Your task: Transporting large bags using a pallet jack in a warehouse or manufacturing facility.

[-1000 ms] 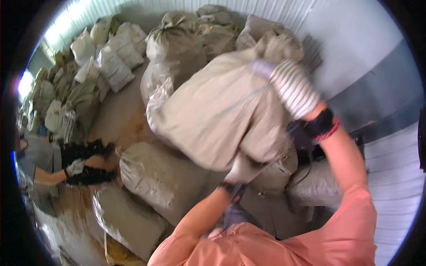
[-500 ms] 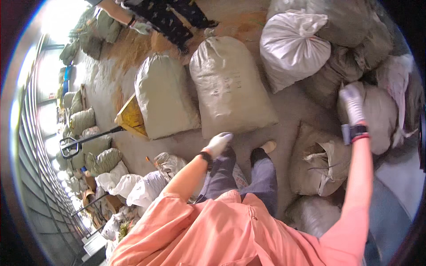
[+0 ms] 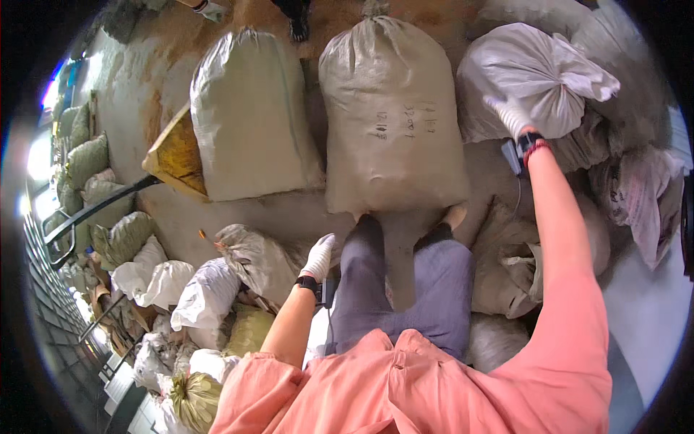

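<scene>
My right hand (image 3: 510, 116), in a white glove, reaches to the near side of a tied white sack (image 3: 517, 61). Its fingers are outstretched against or just over the fabric; whether they press on it is unclear. My left hand (image 3: 318, 258), also gloved, hangs beside my left thigh with its fingers loosely extended and nothing in it. Straight ahead of my feet lies a big full beige sack (image 3: 394, 159) with dark handwriting and a tied top. Left of it rests another full pale sack (image 3: 249, 130). Both wrists carry a dark band and a small box.
A yellow pallet jack part (image 3: 177, 155) with a black handle (image 3: 108, 207) is at the left. An opened brown sack (image 3: 499, 275) lies by my right leg. Several bags, among them a white one (image 3: 206, 293), crowd the lower left. Another person's gloved hand (image 3: 212, 11) shows at the top.
My right hand has moved left and forward from a grey-brown sack to the white sack. My left hand has drawn back toward my thigh. The sacks appear larger and shifted as my view moved.
</scene>
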Demonstrator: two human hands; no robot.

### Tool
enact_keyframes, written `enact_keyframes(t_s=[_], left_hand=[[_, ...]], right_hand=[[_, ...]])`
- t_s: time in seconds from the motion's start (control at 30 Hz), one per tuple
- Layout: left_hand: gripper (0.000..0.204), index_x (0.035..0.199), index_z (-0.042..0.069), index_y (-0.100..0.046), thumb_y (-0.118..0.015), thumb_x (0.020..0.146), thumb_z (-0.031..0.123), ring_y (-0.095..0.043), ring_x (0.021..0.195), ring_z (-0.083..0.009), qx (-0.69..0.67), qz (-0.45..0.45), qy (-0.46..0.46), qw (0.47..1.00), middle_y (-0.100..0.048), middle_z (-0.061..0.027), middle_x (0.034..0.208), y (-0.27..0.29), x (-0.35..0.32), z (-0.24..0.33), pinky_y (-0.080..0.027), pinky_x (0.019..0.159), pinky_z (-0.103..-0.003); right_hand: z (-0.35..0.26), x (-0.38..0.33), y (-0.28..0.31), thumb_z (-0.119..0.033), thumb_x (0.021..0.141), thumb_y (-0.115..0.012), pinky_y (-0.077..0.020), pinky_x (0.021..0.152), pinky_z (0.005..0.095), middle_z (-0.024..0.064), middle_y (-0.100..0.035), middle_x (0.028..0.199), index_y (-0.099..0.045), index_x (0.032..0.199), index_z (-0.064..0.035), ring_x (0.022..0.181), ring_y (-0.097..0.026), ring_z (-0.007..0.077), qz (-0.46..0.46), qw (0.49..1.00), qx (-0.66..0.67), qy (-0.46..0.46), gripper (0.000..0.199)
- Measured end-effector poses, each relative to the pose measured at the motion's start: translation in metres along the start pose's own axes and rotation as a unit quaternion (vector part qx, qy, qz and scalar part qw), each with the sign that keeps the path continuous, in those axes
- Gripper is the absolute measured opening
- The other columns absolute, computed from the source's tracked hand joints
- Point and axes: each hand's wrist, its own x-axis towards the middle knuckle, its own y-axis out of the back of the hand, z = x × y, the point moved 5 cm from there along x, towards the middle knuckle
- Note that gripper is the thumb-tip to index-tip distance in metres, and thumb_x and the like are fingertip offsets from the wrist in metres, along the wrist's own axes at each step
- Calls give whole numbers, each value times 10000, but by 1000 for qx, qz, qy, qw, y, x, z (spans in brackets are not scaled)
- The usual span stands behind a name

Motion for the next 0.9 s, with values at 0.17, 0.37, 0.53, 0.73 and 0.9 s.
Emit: enact_keyframes(t_s=[0.17, 0.37, 0.53, 0.73, 0.9], left_hand=[[588, 1478, 152, -426, -598, 980, 414, -529, 1255, -309, -145, -25, 14, 989, -532, -131, 1417, -31, 39, -6, -458, 1000, -447], [1101, 1563, 107, -218, -747, 767, 655, -223, 1485, -324, -442, 22, 138, 886, -208, -149, 1630, -121, 129, -41, -293, 1140, -557], [1223, 1555, 110, -241, -720, 659, 791, -179, 1496, -321, -540, -50, 0, 840, -214, -113, 1633, -178, 185, -31, -129, 1206, -525], [1056, 1555, 186, -253, -653, 756, 747, -209, 1477, -350, -585, -115, -37, 802, -222, -85, 1631, -189, 206, -4, -179, 1193, -594], [996, 1553, 199, -261, -490, 814, 826, -239, 1463, -372, -579, -119, 12, 807, -253, -120, 1608, -163, 186, 20, -239, 1147, -650]], right_hand=[[-73, 132, -29, -531, 858, -715, -346, 1145, 393, 251, -430, 1506, -361, 1484, 51, 1402, -416, 362, -17, 995, -76, 63, 926], [-123, 281, -97, -684, 796, -697, -294, 1170, 395, 213, -358, 1563, -263, 1538, 27, 1455, -327, 315, -25, 990, -84, 115, 1115], [-152, 343, -143, -547, 926, -594, -402, 1061, 366, 167, -540, 1396, -420, 1455, -28, 1285, -487, 238, -44, 991, 73, 105, 762], [-149, 338, -183, -447, 1004, -509, -409, 1055, 366, 140, -595, 1328, -460, 1422, -51, 1236, -535, 256, -162, 974, -77, 136, 578], [-129, 269, -173, -376, 950, -626, -477, 847, 331, 115, -721, 1012, -694, 1135, -38, 922, -653, 205, -100, 952, 287, 29, 391]])
